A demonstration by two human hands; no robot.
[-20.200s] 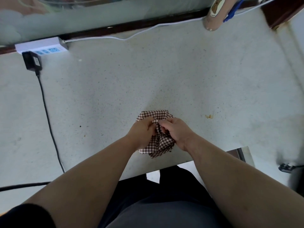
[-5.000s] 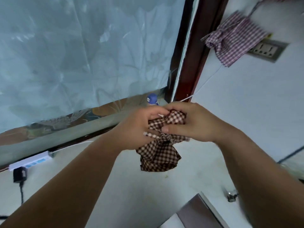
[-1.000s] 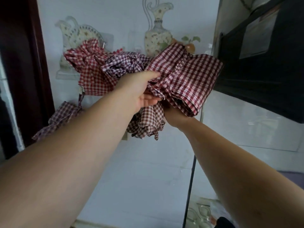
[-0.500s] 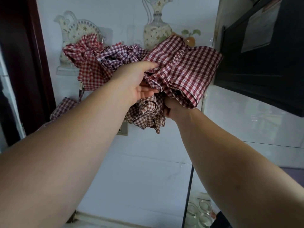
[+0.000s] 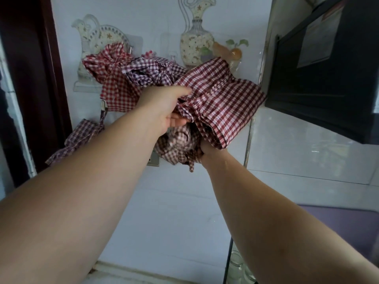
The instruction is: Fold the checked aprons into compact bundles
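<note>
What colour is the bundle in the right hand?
The bundle is brown-and-white checked, seen best in the head view.

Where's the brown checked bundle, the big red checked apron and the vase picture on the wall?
brown checked bundle (image 5: pixel 176 148): head view, on its crumpled middle.
big red checked apron (image 5: pixel 227 99): head view, on its flat middle.
vase picture (image 5: pixel 195 48): head view, on the vase's round belly.

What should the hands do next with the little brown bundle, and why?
Probably the right hand should push the bundle up to the wall, since the left hand holds the red apron aside above it and other aprons hang there.
</note>
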